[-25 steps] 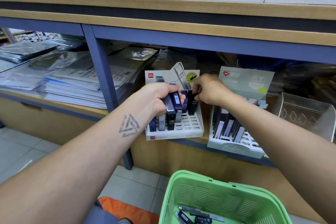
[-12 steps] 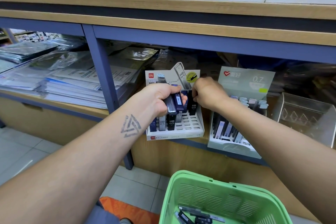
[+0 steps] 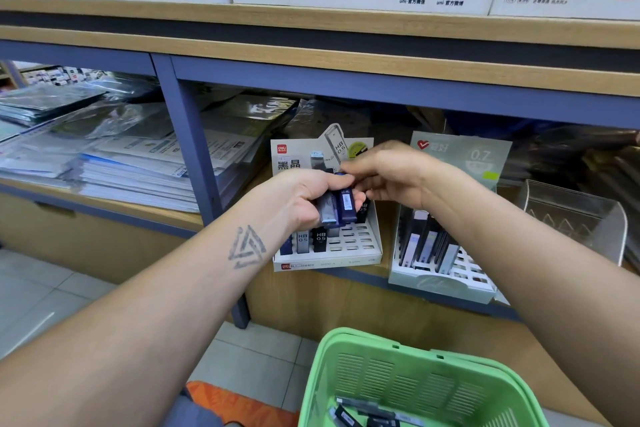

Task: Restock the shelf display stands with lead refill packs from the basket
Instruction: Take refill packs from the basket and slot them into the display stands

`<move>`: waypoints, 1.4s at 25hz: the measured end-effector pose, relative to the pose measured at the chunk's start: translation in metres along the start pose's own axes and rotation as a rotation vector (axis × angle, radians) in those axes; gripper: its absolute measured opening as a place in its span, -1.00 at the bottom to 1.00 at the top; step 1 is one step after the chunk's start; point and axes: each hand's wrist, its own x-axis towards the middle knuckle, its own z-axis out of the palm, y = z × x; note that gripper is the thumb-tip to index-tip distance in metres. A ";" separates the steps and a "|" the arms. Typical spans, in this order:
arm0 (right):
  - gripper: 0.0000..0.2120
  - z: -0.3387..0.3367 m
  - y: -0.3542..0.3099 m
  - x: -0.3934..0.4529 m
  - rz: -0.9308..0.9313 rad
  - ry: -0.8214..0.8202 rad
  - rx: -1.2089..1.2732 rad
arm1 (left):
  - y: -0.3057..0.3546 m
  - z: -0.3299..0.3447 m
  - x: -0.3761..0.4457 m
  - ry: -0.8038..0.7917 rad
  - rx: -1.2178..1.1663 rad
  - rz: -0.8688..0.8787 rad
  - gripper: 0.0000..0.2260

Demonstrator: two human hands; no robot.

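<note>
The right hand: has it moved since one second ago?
Yes. The right hand left the white stand slots, going up and left to the packs in the left hand.

The right hand [image 3: 391, 173] has drawn back from the rear of the white display stand [image 3: 329, 255], where a second ago it was pressed down among the standing packs, and now sits higher, its fingertips touching the top of the blue lead refill pack [image 3: 347, 202]. The left hand [image 3: 304, 199], gripping a small bundle of packs, has lifted slightly away from the stand. With both hands raised, more of the stand's printed back card now shows.
</note>
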 end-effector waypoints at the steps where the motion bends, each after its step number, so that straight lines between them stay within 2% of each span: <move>1: -0.93 -0.001 -0.001 -0.001 0.036 -0.004 0.028 | -0.001 0.001 -0.001 -0.021 0.021 -0.009 -0.92; 4: -0.96 -0.003 -0.003 -0.004 0.088 0.005 0.112 | -0.003 0.004 -0.005 -0.070 0.057 -0.029 -0.89; 9: -0.93 -0.008 -0.001 -0.005 -0.062 0.207 0.103 | -0.001 -0.001 -0.007 -0.056 0.068 -0.032 -0.90; 15: -0.75 -0.022 0.009 -0.006 -0.117 0.005 0.249 | 0.000 -0.006 -0.005 0.019 0.095 -0.048 -0.86; 18: -0.81 -0.024 0.011 -0.005 -0.144 0.011 0.282 | 0.000 -0.001 -0.007 0.027 0.084 -0.056 -0.79; 26: -0.85 -0.029 0.004 -0.005 -0.143 0.131 0.033 | 0.003 -0.003 -0.008 0.043 0.268 -0.041 -0.82; 30: -0.92 -0.026 -0.004 -0.002 -0.251 0.222 -0.226 | 0.008 -0.010 -0.004 0.113 0.275 -0.005 -0.83; 35: -0.89 -0.016 -0.005 0.005 -0.376 0.276 -0.545 | 0.009 -0.017 0.005 0.220 0.192 0.024 -0.84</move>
